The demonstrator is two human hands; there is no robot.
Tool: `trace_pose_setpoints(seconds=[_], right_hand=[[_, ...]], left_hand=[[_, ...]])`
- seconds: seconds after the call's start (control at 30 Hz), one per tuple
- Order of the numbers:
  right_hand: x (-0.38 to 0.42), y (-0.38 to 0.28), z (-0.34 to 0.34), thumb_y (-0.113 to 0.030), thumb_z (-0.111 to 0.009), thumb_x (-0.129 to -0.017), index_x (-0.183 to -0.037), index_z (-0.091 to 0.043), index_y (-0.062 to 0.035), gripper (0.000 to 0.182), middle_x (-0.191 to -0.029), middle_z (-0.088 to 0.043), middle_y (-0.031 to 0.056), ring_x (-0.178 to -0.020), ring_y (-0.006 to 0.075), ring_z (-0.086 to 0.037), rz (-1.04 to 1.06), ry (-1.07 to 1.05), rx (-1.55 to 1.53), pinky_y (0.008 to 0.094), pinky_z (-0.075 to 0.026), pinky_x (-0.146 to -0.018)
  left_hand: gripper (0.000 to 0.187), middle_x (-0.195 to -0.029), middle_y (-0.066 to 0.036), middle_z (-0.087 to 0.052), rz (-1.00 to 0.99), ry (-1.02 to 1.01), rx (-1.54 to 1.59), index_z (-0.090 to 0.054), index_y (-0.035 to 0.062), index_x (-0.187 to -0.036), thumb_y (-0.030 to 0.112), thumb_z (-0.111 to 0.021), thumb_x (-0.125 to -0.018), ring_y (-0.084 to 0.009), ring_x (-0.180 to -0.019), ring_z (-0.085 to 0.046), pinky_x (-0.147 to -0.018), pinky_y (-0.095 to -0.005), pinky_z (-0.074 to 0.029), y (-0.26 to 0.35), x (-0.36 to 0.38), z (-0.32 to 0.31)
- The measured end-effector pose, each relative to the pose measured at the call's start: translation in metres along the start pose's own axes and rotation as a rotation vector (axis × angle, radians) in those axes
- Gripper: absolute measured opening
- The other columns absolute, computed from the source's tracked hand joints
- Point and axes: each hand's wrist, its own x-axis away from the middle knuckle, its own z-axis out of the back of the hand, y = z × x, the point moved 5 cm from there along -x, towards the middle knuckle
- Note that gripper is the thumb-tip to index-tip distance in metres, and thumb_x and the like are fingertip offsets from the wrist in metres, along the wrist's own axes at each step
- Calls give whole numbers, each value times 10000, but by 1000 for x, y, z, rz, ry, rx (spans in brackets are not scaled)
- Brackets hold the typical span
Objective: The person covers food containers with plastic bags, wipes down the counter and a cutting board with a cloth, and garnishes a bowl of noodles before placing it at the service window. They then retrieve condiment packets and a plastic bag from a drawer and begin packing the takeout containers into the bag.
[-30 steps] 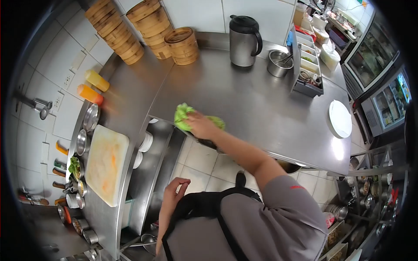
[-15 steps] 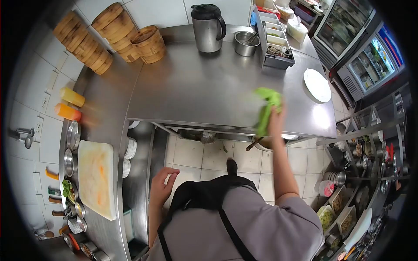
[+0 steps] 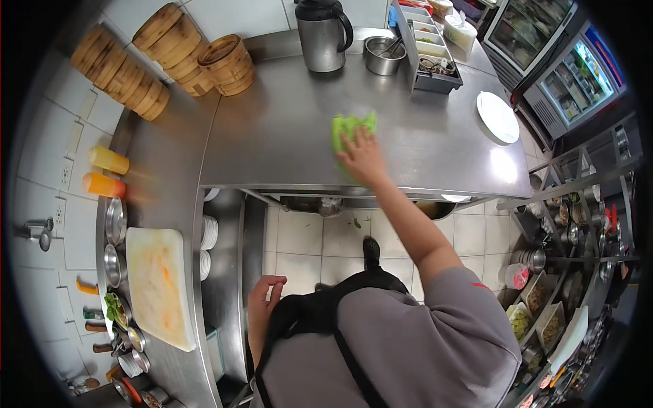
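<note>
My right hand (image 3: 362, 158) rests on a bright green cloth (image 3: 345, 129), its fingers spread over the crumpled fabric. The cloth lies against the top of the steel counter (image 3: 286, 146), around its middle. My left hand (image 3: 264, 297) hangs low beside the black apron (image 3: 299, 316), away from the counter. Its fingers are loosely bent and apart, with nothing visible in them.
Bamboo steamers (image 3: 228, 64), a steel jug (image 3: 321, 41), a steel pot (image 3: 384, 56) and a condiment tray (image 3: 435, 81) line the counter's back. A white plate (image 3: 498, 117) sits at right. Along the left counter are a cutting board (image 3: 160, 285) and sauce bottles (image 3: 105, 183).
My right hand has moved left and farther onto the counter with the green cloth, which was raised near the front edge and is now on the surface. My left hand stays low.
</note>
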Motion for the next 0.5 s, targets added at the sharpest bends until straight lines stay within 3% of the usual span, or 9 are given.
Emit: trace_pose_setpoints(seconds=[0.17,0.27,0.37,0.47,0.5], right_hand=[[-1,-106,-2,-520,-343,-873,-1341,-339,-170,585,-1371,-270,242,-1301,391,-193,223,-23,-187,462,-115,-1070],[3,-134,-5,-499,-442,-840,-1320,-369,-190,575,-1345,-304,249,-1284,398,-229,325,1,-271,466,-146,-1064],[15,-130,-3,-391,-532,-807,-1307,-380,-217,551,-1307,-368,223,-1257,389,-290,356,9,-178,461,-184,-1055],[47,-81,3,-279,-558,-782,-1308,-370,-226,561,-1278,-413,189,-1239,367,-332,386,98,-152,458,-210,-1049],[58,-57,6,-204,-511,-798,-1315,-353,-255,543,-1287,-416,169,-1236,345,-350,351,117,-131,455,-215,-1051]], left_hand=[[86,-829,-96,-616,-57,25,-31,-591,5,-878,67,-538,-850,-189,-782,-597,-715,-265,-444,7,4,0],[84,-828,-96,-614,-62,20,-8,-590,11,-878,74,-541,-853,-197,-781,-597,-717,-265,-444,13,5,-9],[87,-830,-96,-613,-64,-53,7,-591,16,-881,84,-543,-856,-202,-784,-597,-716,-264,-443,22,-1,-28],[94,-834,-97,-608,-151,-108,-41,-590,14,-889,90,-547,-855,-197,-784,-590,-714,-260,-438,46,-19,-45],[95,-833,-96,-606,-161,-115,-27,-589,12,-890,90,-548,-854,-196,-783,-588,-715,-259,-437,55,-25,-51]])
